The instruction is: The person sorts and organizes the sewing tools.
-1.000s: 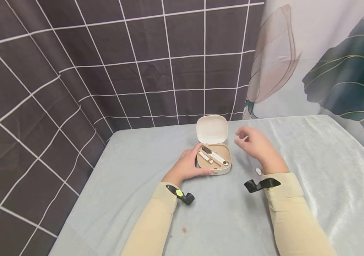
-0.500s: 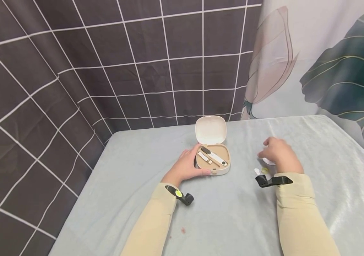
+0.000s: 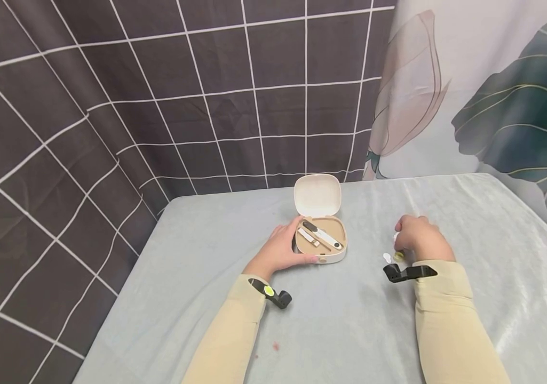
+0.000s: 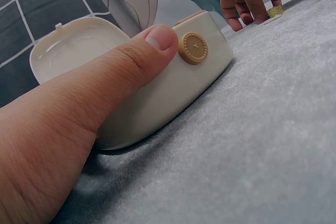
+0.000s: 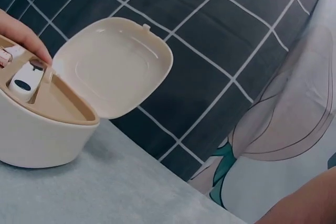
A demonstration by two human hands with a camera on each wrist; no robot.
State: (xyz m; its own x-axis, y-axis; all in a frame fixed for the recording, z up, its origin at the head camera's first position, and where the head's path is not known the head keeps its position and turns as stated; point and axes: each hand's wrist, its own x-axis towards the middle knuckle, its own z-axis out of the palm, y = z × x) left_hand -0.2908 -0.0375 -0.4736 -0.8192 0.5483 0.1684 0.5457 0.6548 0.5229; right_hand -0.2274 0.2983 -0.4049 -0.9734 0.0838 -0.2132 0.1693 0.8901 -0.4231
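A white box (image 3: 334, 258) with a beige inner tray stands on the cloth, its lid (image 3: 318, 195) raised. My left hand (image 3: 280, 249) grips the box from the left. In the left wrist view its thumb presses the front wall beside a round beige button clasp (image 4: 193, 48). Inside lie a white tool with a dark end (image 3: 322, 234) and a smaller white piece with a metallic end (image 3: 308, 237). My right hand (image 3: 422, 240) reaches down at the right, fingertips at the cloth over a mostly hidden white thing; I cannot tell whether it is pinched.
Beside my right hand lie a small gold piece (image 3: 399, 256) and a small white flat piece (image 3: 387, 258). A pale blue-grey cloth (image 3: 196, 256) covers the table. A dark curtain with a white grid (image 3: 215, 106) hangs behind and left; a leaf-patterned curtain (image 3: 518, 122) hangs at the right.
My right hand has moved from beside the box to the right and down to the small pieces, covering a white one seen half a second ago. My left hand and the box stay put.
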